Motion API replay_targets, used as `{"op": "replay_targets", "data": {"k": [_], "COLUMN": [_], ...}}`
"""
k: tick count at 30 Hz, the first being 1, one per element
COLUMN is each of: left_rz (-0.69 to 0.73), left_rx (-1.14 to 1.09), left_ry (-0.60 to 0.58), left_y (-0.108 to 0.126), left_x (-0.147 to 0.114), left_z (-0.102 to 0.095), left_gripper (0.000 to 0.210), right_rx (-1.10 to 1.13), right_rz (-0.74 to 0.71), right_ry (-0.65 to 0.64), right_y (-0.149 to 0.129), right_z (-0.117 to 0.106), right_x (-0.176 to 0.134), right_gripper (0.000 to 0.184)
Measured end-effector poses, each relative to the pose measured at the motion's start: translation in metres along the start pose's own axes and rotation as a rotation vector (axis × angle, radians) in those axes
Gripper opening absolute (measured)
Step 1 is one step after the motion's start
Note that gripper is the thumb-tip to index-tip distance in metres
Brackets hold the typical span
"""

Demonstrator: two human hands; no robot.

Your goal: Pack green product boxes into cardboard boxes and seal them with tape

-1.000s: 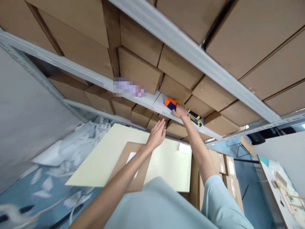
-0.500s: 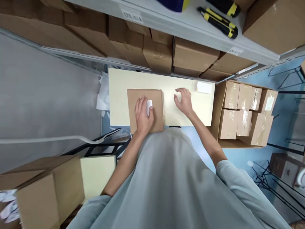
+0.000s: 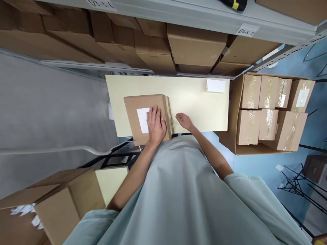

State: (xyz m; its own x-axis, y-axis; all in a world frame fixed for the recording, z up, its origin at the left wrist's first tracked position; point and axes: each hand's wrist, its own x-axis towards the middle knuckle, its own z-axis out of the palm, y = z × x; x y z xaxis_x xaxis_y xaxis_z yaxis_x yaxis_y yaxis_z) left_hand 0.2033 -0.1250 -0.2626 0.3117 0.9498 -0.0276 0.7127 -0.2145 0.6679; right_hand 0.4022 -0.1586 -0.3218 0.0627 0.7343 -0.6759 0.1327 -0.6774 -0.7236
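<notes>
A closed cardboard box (image 3: pixel 130 103) lies on the pale yellow tabletop (image 3: pixel 196 105), with clear tape along its right side. A white label (image 3: pixel 142 120) is on its top face. My left hand (image 3: pixel 156 126) rests flat on the box top, fingers stretched out, partly over the label's right edge. To the right of the box, apart from it, is my right hand (image 3: pixel 184 121). Its fingers are curled in together, and nothing shows in them. A small white box (image 3: pixel 216 85) lies near the far right corner of the tabletop.
On the right stands a large open carton (image 3: pixel 233 115) with several taped boxes inside. A metal shelf (image 3: pixel 178 17) with cardboard boxes runs along the far side. At lower left is another open carton (image 3: pixel 60 211); a white cable (image 3: pixel 76 148) crosses the left side.
My right hand has come down and left toward the box, its fingers drawing together. My left hand stays on the box, which sits turned slightly, with more of the label showing. The view has shifted.
</notes>
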Motion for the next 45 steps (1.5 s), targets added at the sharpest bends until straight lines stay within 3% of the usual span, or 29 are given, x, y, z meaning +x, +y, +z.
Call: {"op": "replay_targets", "data": {"k": [3,10,17,25,30,37,45], "left_rz": [0.003,0.017,0.017,0.039,0.025,0.027,0.014], "left_rx": [0.001,0.027,0.012,0.034,0.012,0.047,0.030], "left_ry": [0.018,0.041,0.023,0.066,0.048,0.059,0.047], "left_y": [-0.001,-0.002,-0.005,-0.003,-0.003,-0.002,-0.001], "left_x": [-0.001,-0.001,-0.001,-0.002,-0.001,-0.001,-0.001], "left_z": [0.003,0.004,0.005,0.007,0.007,0.007,0.006], "left_gripper": [0.058,0.056,0.058,0.056,0.056,0.056,0.056], "right_rx": [0.093,0.213,0.327,0.368,0.410,0.410,0.396], "right_rz": [0.098,0.176,0.199,0.282,0.326,0.303,0.149], "right_ry": [-0.078,-0.162,-0.137,-0.134,-0.163,-0.125,0.018], "right_y": [-0.002,-0.009,-0.018,-0.021,-0.020,-0.019,-0.012], "right_z": [0.001,0.003,0.008,0.012,0.012,0.019,0.017], "right_x": [0.013,0.017,0.020,0.023,0.022,0.023,0.000], "right_gripper": [0.013,0.011,0.008,0.031,0.027,0.016,0.014]}}
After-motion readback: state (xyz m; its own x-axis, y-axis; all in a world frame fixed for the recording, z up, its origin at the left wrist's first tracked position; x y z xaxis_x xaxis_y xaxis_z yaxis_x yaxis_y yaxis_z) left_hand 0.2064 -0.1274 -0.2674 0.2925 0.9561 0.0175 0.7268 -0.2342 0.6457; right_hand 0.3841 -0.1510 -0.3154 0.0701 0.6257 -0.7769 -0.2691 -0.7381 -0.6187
